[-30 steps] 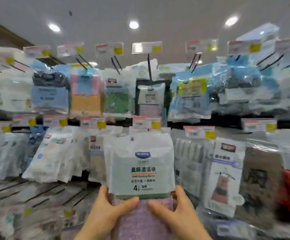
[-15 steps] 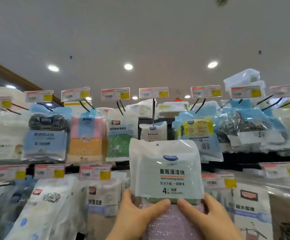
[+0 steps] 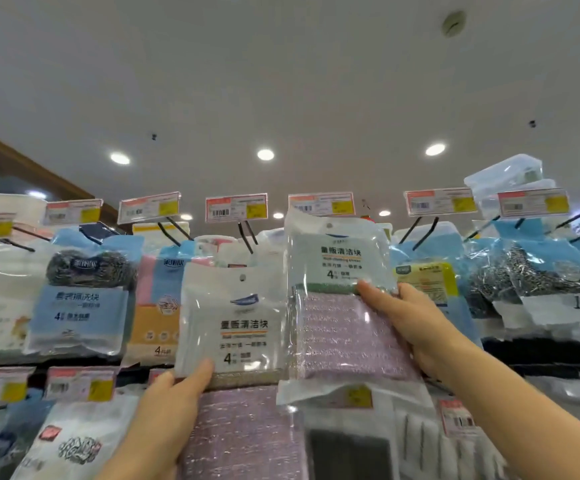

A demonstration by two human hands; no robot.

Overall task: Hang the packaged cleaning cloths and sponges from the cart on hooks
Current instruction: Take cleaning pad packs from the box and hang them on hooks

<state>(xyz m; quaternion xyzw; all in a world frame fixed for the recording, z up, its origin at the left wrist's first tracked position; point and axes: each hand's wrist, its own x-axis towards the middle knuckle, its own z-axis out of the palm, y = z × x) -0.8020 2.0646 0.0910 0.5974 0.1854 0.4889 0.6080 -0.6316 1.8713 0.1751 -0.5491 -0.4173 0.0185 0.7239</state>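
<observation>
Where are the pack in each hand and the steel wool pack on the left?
Right-hand pack [image 3: 342, 258]: head view, printed label.
Left-hand pack [image 3: 243, 327]: head view, printed label.
Steel wool pack [image 3: 87, 268]: head view, the scourer.

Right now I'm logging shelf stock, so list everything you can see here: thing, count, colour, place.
Held sponge packs: two, clear with white label over purple sponge; one raised right, one lower centre.
Steel scourer packs: several, grey in blue-backed bags; left and right.
Pink and orange cloth pack: one, behind the lower pack.
Yellow-labelled pack: one, right of the raised pack.
Price tags: a row, red and yellow, on top hooks.
Ceiling lights: several, white.
Left hand: fingers on the lower pack.
Right hand: fingers on the raised pack.
</observation>
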